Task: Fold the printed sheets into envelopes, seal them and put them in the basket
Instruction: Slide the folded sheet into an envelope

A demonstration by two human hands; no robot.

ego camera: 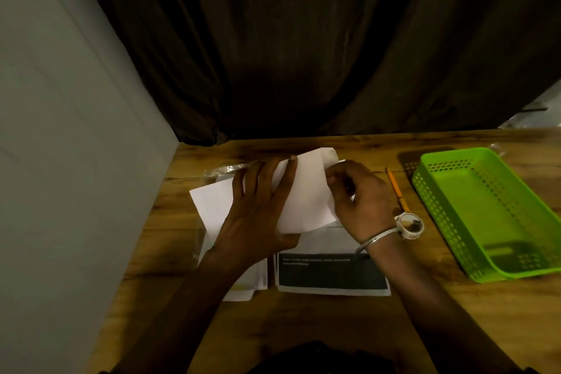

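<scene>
Printed sheet (331, 275) nearest me, dark block, text blurred; my left fingers (287, 174) lie flat on the white folded sheet (309, 194), right fingers (334, 175) pinching its edge

A printed sheet (332, 276) lies just below the fingers of the right hand (359, 197), nearer the person. Pale lettering on its dark band seems to begin "Open living room curtains"; the rest is too blurred to read.
</scene>
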